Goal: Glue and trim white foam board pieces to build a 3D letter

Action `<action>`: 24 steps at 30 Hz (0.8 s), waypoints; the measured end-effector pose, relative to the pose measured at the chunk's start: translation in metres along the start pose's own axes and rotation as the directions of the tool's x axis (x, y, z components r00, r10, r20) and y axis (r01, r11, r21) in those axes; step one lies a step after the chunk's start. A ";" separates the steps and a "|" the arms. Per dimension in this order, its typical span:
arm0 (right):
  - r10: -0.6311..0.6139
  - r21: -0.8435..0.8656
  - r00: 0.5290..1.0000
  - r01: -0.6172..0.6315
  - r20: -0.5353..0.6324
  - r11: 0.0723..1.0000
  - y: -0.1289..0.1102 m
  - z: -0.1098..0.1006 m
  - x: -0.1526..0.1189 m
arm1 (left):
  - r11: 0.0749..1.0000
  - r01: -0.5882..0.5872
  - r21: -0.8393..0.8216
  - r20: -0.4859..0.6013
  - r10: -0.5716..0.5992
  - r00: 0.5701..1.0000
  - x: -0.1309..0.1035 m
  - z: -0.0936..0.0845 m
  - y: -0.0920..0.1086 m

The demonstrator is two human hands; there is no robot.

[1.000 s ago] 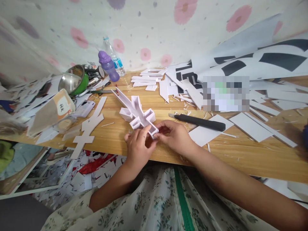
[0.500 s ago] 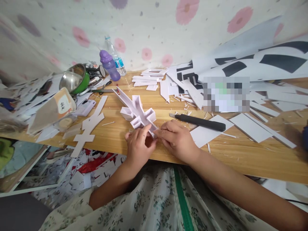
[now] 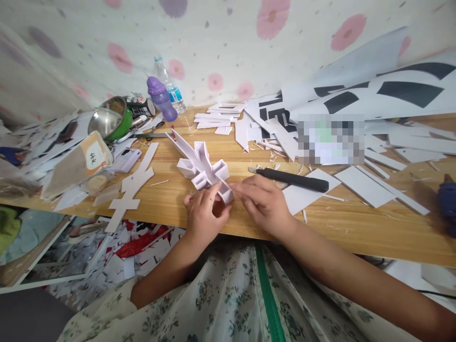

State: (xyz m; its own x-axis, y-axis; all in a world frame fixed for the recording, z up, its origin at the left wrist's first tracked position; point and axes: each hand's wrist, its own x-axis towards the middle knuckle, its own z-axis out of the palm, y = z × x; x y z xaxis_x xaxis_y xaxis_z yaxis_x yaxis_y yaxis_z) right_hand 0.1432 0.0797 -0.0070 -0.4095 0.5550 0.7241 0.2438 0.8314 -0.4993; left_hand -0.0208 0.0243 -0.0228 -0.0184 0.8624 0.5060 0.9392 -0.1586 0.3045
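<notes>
A white foam-board character with raised side walls [image 3: 206, 166] lies on the wooden table [image 3: 171, 199], its near end at the table's front. My left hand [image 3: 204, 213] grips that near end between thumb and fingers. Just right of it, my right hand [image 3: 265, 202] has its fingers bent together, the fingertips close to the end's right wall. Whether anything small is pinched in them cannot be made out. Beyond my right hand a black-handled craft knife [image 3: 294, 179] rests partly on a white board piece [image 3: 309, 194].
At left lie a flat white cut-out [image 3: 131, 190], a phone [image 3: 125, 160], a green bowl [image 3: 123, 123] and scissors [image 3: 153, 130]. A purple bottle [image 3: 163, 99] and a clear water bottle [image 3: 174, 92] stand behind. White strips [image 3: 217, 116] and a blue glue gun [image 3: 447, 204] lie farther off.
My right hand has drawn slightly right, away from the near end of the white character, showing more of its wall. My left hand keeps its hold. The view has shifted a little right.
</notes>
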 end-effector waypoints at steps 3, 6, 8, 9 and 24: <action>0.152 0.052 0.972 -0.145 -0.178 0.988 0.000 -0.009 -0.002 | 0.995 -0.051 -0.086 0.006 0.051 0.999 -0.002 -0.003 -0.004; 0.221 0.051 0.949 -0.215 -0.226 0.975 0.000 -0.016 -0.007 | 0.980 -0.106 -0.166 -0.036 0.101 0.994 -0.005 -0.003 -0.008; 0.235 0.072 0.942 -0.225 -0.239 0.972 0.000 -0.019 -0.010 | 0.972 -0.120 -0.201 -0.082 0.106 0.991 -0.008 -0.002 -0.010; 0.241 0.082 0.939 -0.228 -0.246 0.970 -0.001 -0.020 -0.012 | 0.971 -0.117 -0.210 -0.098 0.099 0.990 -0.010 -0.002 -0.011; 0.112 -0.013 0.993 -0.112 0.044 0.994 -0.013 -0.018 -0.033 | 0.984 -0.146 -0.106 -0.041 0.142 0.989 -0.015 -0.024 -0.008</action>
State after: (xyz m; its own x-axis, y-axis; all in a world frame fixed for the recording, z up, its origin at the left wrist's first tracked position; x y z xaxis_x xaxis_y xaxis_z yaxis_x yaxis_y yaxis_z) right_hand 0.1694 0.0510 -0.0163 -0.4182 0.6430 0.6416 0.2997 0.7644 -0.5708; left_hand -0.0361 0.0013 -0.0133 0.1011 0.8107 0.5767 0.8904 -0.3324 0.3111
